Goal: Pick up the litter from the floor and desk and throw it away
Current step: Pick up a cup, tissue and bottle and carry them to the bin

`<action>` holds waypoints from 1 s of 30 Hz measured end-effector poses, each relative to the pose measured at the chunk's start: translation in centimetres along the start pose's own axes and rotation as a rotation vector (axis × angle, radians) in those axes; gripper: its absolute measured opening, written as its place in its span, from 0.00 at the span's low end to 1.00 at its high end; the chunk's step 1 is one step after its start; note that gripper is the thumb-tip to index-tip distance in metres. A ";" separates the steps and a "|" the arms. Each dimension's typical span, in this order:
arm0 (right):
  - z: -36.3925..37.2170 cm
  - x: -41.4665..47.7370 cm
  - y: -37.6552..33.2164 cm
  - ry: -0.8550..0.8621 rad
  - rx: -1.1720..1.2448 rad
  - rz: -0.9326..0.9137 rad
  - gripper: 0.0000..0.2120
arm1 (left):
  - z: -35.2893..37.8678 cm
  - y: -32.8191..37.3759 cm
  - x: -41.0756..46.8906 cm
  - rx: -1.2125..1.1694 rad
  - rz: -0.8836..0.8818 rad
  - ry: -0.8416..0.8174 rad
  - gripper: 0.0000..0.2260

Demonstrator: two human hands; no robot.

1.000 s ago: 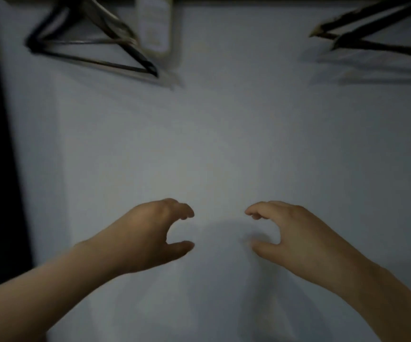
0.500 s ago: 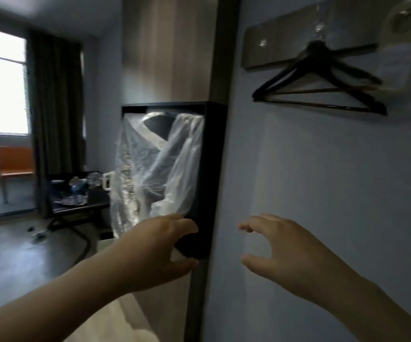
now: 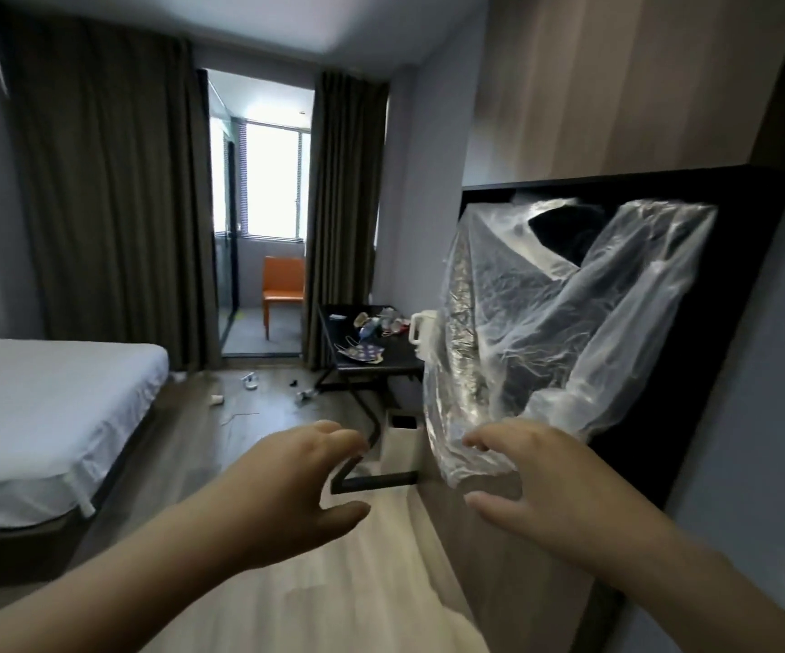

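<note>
fingers: both sets loosely curved, thumbs spread, nothing held
left hand [image 3: 296,487]: hung out over the floor [image 3: 202,445], free
right hand [image 3: 546,478]: right at the bottom edge of the clear plastic bag [image 3: 546,322]; contact can't be told
litter [image 3: 364,344]: piled on the desk [image 3: 381,369], more bits [image 3: 250,381] on the floor, well apart from both hands
tip: the bag is probably best gripped by its mouth first, so scraps can be dropped straight in

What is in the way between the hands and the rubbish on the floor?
Nothing visible. The left hand and right hand are empty, and bare wooden floor runs from them to the floor litter. The bed lies off to the left, the desk to the right.
</note>
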State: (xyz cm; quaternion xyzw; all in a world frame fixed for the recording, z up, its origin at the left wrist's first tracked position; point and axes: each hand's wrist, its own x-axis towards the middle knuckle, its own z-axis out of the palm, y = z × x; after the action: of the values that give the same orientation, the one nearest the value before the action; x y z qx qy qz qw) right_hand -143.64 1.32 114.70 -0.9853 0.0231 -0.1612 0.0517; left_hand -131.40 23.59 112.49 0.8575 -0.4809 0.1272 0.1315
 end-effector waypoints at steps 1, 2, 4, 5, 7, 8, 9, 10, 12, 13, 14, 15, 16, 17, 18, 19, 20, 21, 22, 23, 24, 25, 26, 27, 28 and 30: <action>0.7 1.2 -0.1 -0.012 -0.002 -0.017 0.25 | 0.3 -1.0 0.0 -0.009 -0.019 0.001 0.22; 1.4 2.5 -0.1 -0.023 -0.001 -0.032 0.25 | 0.7 -1.9 0.1 -0.020 -0.039 -0.001 0.22; 2.9 5.0 0.1 -0.037 0.004 -0.059 0.24 | 1.6 -3.7 0.9 -0.035 -0.076 0.001 0.22; 3.7 6.2 0.3 -0.041 0.002 -0.072 0.23 | 2.1 -4.5 1.4 -0.037 -0.094 0.008 0.22; 5.2 8.8 1.1 -0.052 -0.002 -0.104 0.23 | 3.2 -6.1 2.9 -0.041 -0.133 0.022 0.22; 5.9 10.2 1.6 -0.058 0.002 -0.121 0.23 | 3.7 -6.9 3.7 -0.039 -0.149 0.023 0.22; 6.6 11.5 2.2 -0.060 0.009 -0.137 0.23 | 4.3 -7.7 4.6 -0.033 -0.161 0.021 0.22; 7.2 12.9 2.8 -0.060 0.015 -0.152 0.23 | 4.8 -8.5 5.5 -0.028 -0.174 0.014 0.22; 8.1 15.8 4.1 -0.062 0.035 -0.173 0.23 | 5.7 -10.1 7.5 -0.025 -0.208 -0.012 0.22; 8.6 17.3 4.8 -0.065 0.044 -0.182 0.23 | 6.0 -10.9 8.5 -0.017 -0.224 -0.022 0.22; 9.1 18.8 5.5 -0.067 0.046 -0.193 0.23 | 6.4 -11.8 9.5 -0.006 -0.238 -0.025 0.22; 9.7 20.3 6.1 -0.073 0.045 -0.203 0.23 | 6.8 -12.6 10.6 0.000 -0.254 -0.024 0.22; 10.2 21.7 6.6 -0.079 0.048 -0.209 0.23 | 7.3 -13.4 11.6 -0.002 -0.270 -0.025 0.22; 10.8 23.2 7.1 -0.085 0.058 -0.213 0.23 | 7.8 -14.3 12.5 -0.005 -0.281 -0.027 0.22; 11.5 24.6 7.6 -0.094 0.068 -0.217 0.23 | 8.2 -15.3 13.4 -0.004 -0.289 -0.032 0.22; 12.2 26.0 7.9 -0.107 0.075 -0.221 0.22 | 8.7 -16.2 14.2 -0.004 -0.298 -0.039 0.22; 12.9 27.3 8.2 -0.121 0.082 -0.224 0.22 | 9.1 -17.2 15.0 -0.004 -0.308 -0.048 0.22; 13.7 28.7 8.4 -0.133 0.089 -0.229 0.22 | 9.6 -18.3 15.7 -0.003 -0.317 -0.055 0.22; 14.4 30.1 8.5 -0.143 0.095 -0.237 0.21 | 10.0 -19.5 16.5 -0.002 -0.324 -0.059 0.22; 15.2 31.6 8.5 -0.153 0.100 -0.246 0.21 | 10.3 -20.8 17.2 -0.003 -0.333 -0.060 0.22; 16.1 33.1 8.5 -0.165 0.101 -0.253 0.22 | 10.7 -22.1 18.0 -0.008 -0.343 -0.059 0.22; 16.9 34.7 8.4 -0.174 0.099 -0.259 0.22 | 11.1 -23.6 18.7 -0.012 -0.350 -0.055 0.22; 17.9 36.3 8.3 -0.178 0.094 -0.265 0.22 | 11.6 -25.2 19.4 -0.012 -0.354 -0.052 0.22; 18.8 37.9 8.2 -0.178 0.090 -0.269 0.22 | 12.0 -26.8 20.1 -0.009 -0.357 -0.054 0.22; 19.8 39.7 8.0 -0.178 0.090 -0.269 0.23 | 12.4 -28.6 20.8 -0.007 -0.360 -0.057 0.22; 21.7 43.3 7.3 -0.190 0.098 -0.265 0.23 | 13.1 -32.4 22.2 -0.012 -0.370 -0.060 0.22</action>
State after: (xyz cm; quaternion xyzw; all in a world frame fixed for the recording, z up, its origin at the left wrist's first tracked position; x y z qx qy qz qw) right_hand -95.96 -6.60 107.12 -0.9868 -0.1200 -0.0735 0.0800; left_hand -91.25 17.77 104.56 0.9339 -0.3193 0.0725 0.1435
